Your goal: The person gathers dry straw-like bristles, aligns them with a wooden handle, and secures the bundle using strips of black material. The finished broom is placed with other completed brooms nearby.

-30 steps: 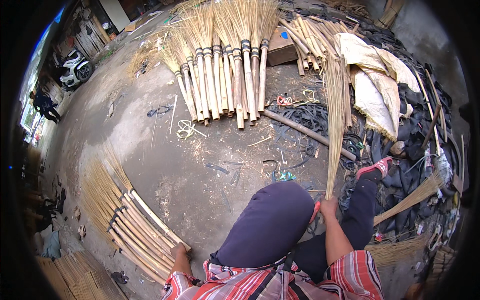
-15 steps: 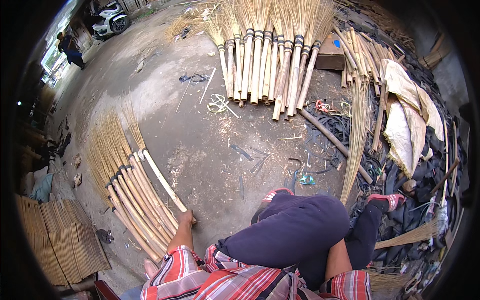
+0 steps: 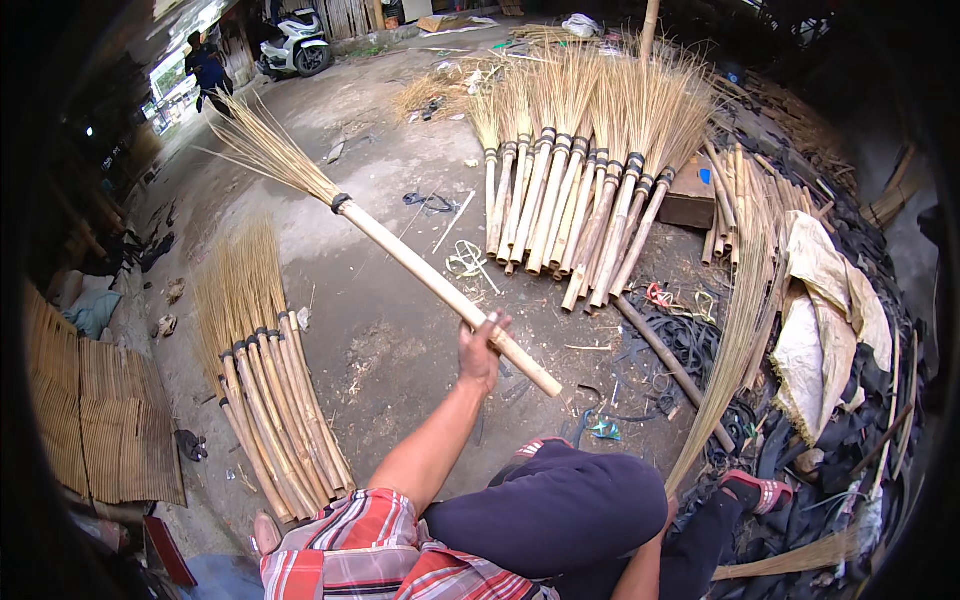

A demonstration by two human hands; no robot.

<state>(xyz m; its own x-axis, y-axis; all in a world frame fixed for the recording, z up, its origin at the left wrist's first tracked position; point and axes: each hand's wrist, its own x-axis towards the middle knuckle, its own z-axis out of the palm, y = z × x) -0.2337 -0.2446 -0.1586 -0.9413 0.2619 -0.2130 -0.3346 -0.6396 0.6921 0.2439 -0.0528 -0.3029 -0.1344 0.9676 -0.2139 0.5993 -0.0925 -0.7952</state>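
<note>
The left hand is clamped around a broom handle, lifted above the floor; the right hand is hidden behind the knee.

Concrete floor, dusty. On it: broom row top centre, second broom row left, woven mats far left, black rubber strips right, sacks.

Broom: smooth pale bamboo handle, dry straw bristles; floor rough concrete.
</note>
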